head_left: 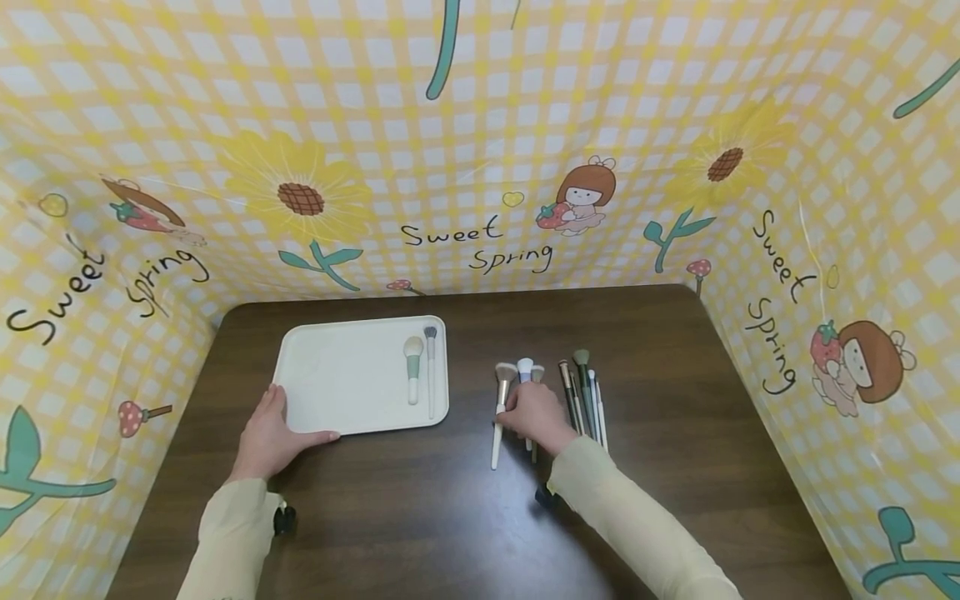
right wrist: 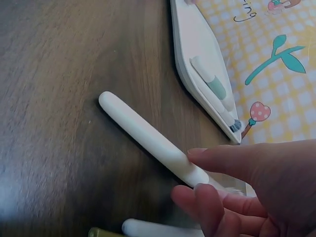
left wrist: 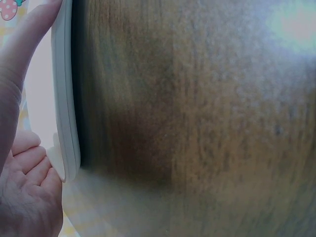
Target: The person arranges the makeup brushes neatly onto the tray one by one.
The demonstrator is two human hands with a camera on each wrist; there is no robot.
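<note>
A white tray [head_left: 345, 375] lies on the dark wooden table with two makeup brushes on its right side, a green-banded one [head_left: 413, 367] and a slimmer one [head_left: 431, 375]. My left hand [head_left: 266, 433] rests at the tray's near left corner, thumb stretched along the front edge and fingers at the left side. To the right of the tray, my right hand [head_left: 538, 414] pinches a white-handled makeup brush [right wrist: 148, 136] between thumb and fingers, its bristles pointing away from me. Under and beside that hand lie more brushes, including a white-tipped one [head_left: 525, 367], partly hidden.
Right of my right hand is a group of several makeup brushes, one with a dark green head [head_left: 582, 358]. A yellow checked cloth [head_left: 480, 167] stands around the table's back and sides. Bare tabletop [head_left: 405, 508] lies in front of me.
</note>
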